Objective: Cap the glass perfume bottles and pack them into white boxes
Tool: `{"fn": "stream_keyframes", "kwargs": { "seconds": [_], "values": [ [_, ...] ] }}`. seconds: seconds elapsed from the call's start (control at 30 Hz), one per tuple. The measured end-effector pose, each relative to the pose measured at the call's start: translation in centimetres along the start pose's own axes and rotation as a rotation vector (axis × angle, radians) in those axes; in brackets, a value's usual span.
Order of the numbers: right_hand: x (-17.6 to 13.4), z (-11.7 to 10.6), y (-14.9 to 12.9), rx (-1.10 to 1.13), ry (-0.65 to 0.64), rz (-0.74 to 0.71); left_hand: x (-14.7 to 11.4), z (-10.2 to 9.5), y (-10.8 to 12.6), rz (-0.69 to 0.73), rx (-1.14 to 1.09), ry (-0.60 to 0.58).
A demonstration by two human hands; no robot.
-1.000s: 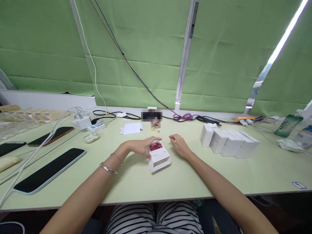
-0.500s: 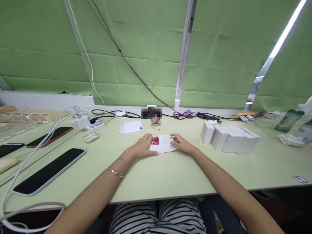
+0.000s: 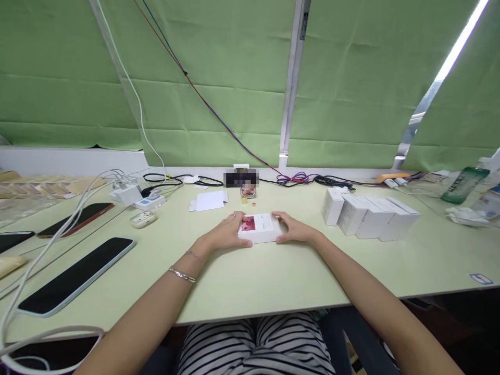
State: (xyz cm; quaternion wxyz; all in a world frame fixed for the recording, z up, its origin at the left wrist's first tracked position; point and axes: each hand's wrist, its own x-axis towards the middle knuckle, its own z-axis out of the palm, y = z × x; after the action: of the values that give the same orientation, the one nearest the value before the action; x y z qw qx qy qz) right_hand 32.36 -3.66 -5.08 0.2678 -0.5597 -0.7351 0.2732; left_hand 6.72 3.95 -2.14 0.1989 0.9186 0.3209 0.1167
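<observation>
A small white cardboard box point(image 3: 263, 229) with a red picture on its top lies on the table between my hands. My left hand point(image 3: 228, 230) grips its left end, fingers over the top and thumb along the near side. At the right end, my right hand point(image 3: 295, 228) curls around the box, with fingers at the far corner and thumb at the near one. The box's side wall shows towards me. Whether its ends are closed is hidden by my hands.
Several white boxes point(image 3: 371, 216) stand in a row on the right. A flat white carton point(image 3: 210, 200) lies at the back left. A yellow piece point(image 3: 244, 200) and a tape ring point(image 3: 253, 204) lie beyond my hands. Phones point(image 3: 80, 276) and cables are on the left.
The carton was flat between my hands; now it has opened up into a box with visible height. My right thumb has moved down from its top to the near corner.
</observation>
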Motion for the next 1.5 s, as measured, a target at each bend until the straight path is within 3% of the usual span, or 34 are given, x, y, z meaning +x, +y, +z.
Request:
{"fn": "stream_keyframes", "kwargs": {
  "seconds": [0.53, 0.83, 1.1, 1.27, 1.5],
  "values": [
    [-0.5, -0.7, -0.3, -0.014, 0.009, -0.003, -0.2, -0.6, 0.7, 0.056, -0.038, -0.018],
    [-0.7, -1.3, -0.6, -0.295, -0.013, -0.011, 0.0, -0.3, 0.1, 0.052, -0.058, -0.027],
    [-0.6, -1.5, -1.0, -0.334, -0.038, 0.034, 0.0, -0.3, 0.3, 0.073, -0.091, -0.040],
    [-0.6, -1.0, -0.9, -0.290, 0.038, 0.055, 0.0, -0.3, 0.2, 0.090, -0.073, -0.052],
    [-0.1, -0.2, -0.2, -0.231, 0.078, -0.093, 0.1, -0.4, 0.4, 0.095, -0.057, -0.052]
  ]
}}
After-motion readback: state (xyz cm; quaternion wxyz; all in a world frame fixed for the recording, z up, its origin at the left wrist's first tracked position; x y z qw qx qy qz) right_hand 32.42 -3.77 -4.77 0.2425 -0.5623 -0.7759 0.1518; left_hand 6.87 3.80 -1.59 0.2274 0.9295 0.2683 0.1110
